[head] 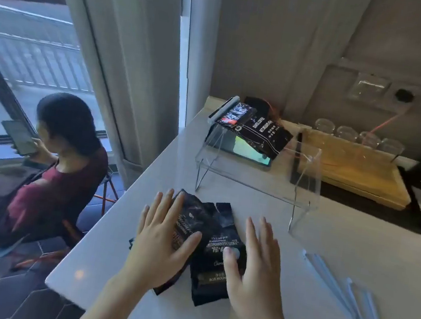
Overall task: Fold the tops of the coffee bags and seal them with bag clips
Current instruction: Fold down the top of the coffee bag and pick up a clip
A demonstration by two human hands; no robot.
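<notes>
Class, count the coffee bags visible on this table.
3: two side by side under the hands, left bag and right bag; one clipped bag on the acrylic stand. Others may be hidden.

Two coffee bags [215,243] are laid side by side on the table [325,254] at lower centre, with the left hand [159,238] on the left one and the right hand [253,269] at the right one. Bag clips [347,292] are placed at lower right. Behind, a clear stand [255,176] is set, bearing a clipped bag [256,128]. A tray [355,167] is seen at upper right, with glasses [357,137] behind it.
</notes>
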